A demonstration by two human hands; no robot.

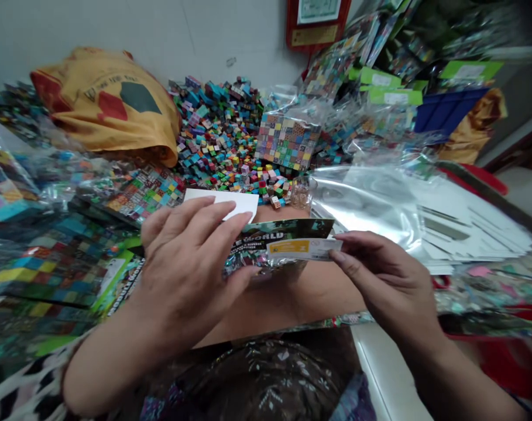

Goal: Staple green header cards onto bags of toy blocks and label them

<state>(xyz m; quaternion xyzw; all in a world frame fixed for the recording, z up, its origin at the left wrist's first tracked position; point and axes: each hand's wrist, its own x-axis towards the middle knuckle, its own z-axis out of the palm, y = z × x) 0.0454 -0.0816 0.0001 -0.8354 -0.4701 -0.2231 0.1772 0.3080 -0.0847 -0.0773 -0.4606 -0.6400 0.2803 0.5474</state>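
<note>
My left hand (186, 263) is curled around the left part of a printed header card (287, 229) with the lettering "WORLD" on it, its thumb in front. At the card's right end, the thumb and fingertips of my right hand (380, 272) pinch its edge by a yellow-and-white label (301, 249). Shiny clear plastic with small coloured pieces (248, 262) shows under the card. Just behind my left fingers is a plain white card (243, 203); whether it joins the printed one, I cannot tell. A brown board (327, 289) lies beneath my hands.
Loose coloured cubes (222, 128) are heaped against the wall, with a bagged block of cubes (287, 139) in front. A yellow cloth bag (103, 105) sits at the left. White cards (476, 222) and clear plastic bags (366, 199) lie right; a blue basket (445, 114) stands behind.
</note>
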